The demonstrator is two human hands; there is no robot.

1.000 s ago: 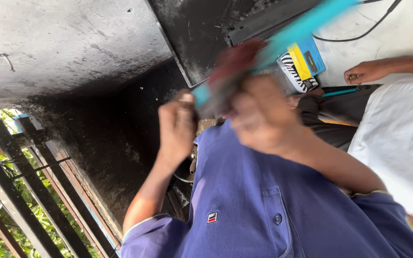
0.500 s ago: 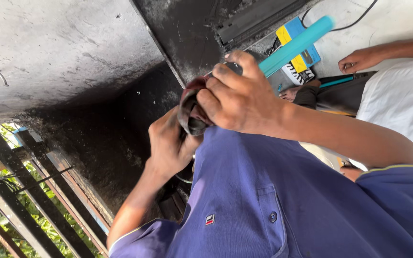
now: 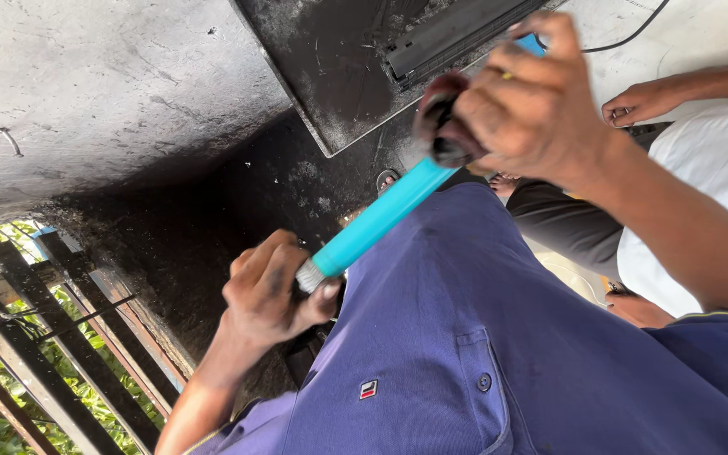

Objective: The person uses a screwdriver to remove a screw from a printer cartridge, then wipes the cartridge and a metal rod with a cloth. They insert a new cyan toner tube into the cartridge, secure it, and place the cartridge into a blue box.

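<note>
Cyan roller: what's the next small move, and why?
Probably draw the dark wad in the right hand down the cyan roller toward the left hand. The wad sits at the roller's upper end, the left hand grips the lower end, and the length between them is bare.

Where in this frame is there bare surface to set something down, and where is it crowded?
Bare: the grey concrete slab bordered by the sooty tray and the railing. Crowded: the middle, where the left hand and right hand hold the turquoise roller beside another person's hand.
</note>
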